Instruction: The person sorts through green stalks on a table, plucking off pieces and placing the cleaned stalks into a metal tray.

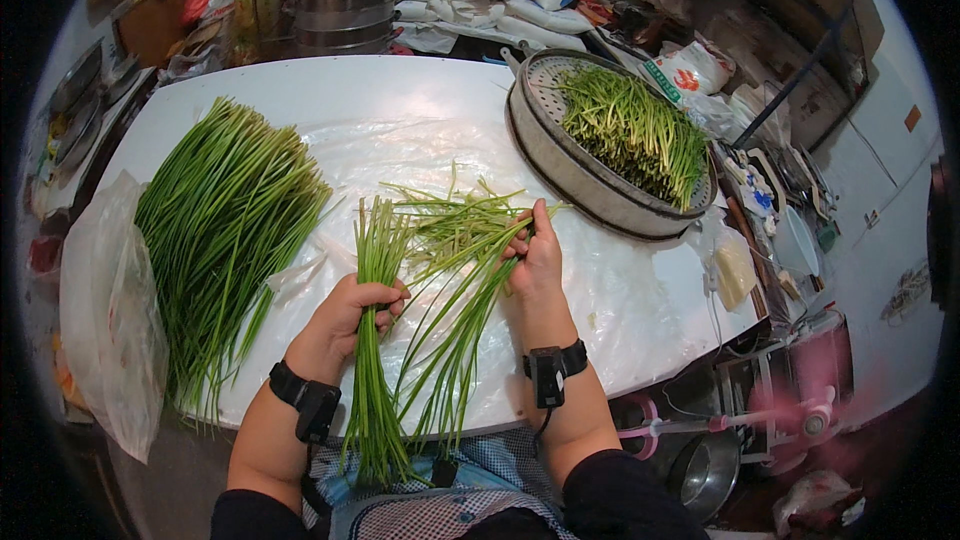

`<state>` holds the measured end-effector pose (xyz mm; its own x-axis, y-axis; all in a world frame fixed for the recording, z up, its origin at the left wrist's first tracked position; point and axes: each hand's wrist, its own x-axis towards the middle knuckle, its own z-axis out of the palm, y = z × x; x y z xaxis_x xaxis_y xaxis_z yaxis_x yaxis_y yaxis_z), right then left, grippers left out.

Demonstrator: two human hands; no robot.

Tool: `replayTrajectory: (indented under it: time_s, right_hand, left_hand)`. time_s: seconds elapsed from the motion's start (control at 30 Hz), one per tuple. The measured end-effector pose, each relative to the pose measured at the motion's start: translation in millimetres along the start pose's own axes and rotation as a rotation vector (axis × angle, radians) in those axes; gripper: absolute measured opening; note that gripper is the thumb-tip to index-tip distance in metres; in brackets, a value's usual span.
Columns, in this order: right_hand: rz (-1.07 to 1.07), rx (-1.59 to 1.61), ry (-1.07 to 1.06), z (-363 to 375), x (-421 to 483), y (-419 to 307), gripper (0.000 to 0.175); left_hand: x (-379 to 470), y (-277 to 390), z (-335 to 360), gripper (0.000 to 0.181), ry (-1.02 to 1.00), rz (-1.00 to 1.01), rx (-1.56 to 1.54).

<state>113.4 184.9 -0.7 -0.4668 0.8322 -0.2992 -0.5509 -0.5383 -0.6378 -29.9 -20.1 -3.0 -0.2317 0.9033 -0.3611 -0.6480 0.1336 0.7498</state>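
Note:
My left hand [358, 309] grips a bundle of green garlic chives [378, 397], its pale cut ends up and its leaf tips hanging past the table's front edge. In my right hand [535, 247] is a looser, thinner bunch of chives [457, 349], fanning down toward me. Between and beyond my hands lies a scatter of loose yellowish stalks and trimmings [457, 217] on clear plastic sheeting [592, 330]. On the left rests a large pile of chives [225, 240]. A round perforated metal steamer tray [541, 82] at the back right holds a heap of chives [637, 135].
The white table [247, 86] has a plastic bag [112, 315] hanging over its left edge. Stacked metal steamers [346, 0] and white sacks [525, 19] stand behind. A bagged yellowish block [731, 266] lies at the right edge. A pink fan [814, 420] is at lower right.

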Motion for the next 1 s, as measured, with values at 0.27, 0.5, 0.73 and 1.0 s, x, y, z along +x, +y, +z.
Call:
replayTrajectory:
  time_s: [0.27, 0.5, 0.73, 1.0]
  right_hand:
    - [-0.039, -0.054, -0.055, -0.8, -1.7, -0.7, 0.033]
    - [-0.089, -0.056, -0.113, -3.5, 1.0, 0.8, 0.034]
    - [0.138, 0.076, -0.232, 9.3, -7.4, 2.8, 0.034]
    - [0.233, -0.572, -0.424, 28.4, -41.2, 38.1, 0.022]
  left_hand:
    - [1.4, -4.5, -0.1, 0.012, 0.017, 0.05, 0.057]
    - [4.2, -8.1, -3.4, 0.012, 0.065, 0.066, 0.024]
    - [1.1, -2.5, -1.1, 0.018, 0.009, 0.048, -0.062]
    - [1.2, -6.2, 9.7, 0.022, -0.083, 0.019, -0.044]
